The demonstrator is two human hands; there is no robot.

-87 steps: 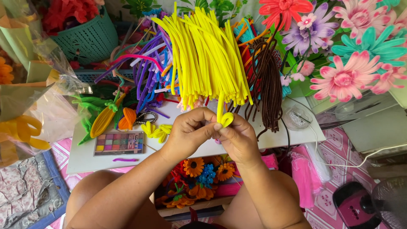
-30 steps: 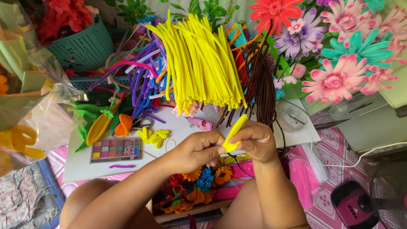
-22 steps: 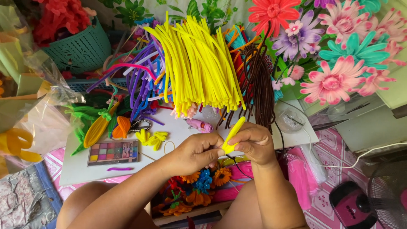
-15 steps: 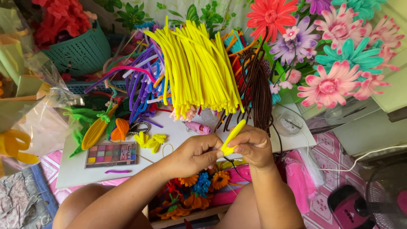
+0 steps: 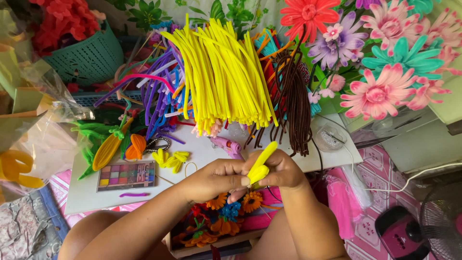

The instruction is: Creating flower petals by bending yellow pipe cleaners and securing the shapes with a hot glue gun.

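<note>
Head view: both hands meet over the white board's near edge. Left hand & right hand both pinch a folded yellow pipe cleaner, fingers clamped at its lower end. Long axis runs up-right, free tip toward the yellow pipe-cleaner pile. Both hands equally near.

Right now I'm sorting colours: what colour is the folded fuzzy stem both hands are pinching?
Bright yellow folded stem, clearest in the head view.
</note>
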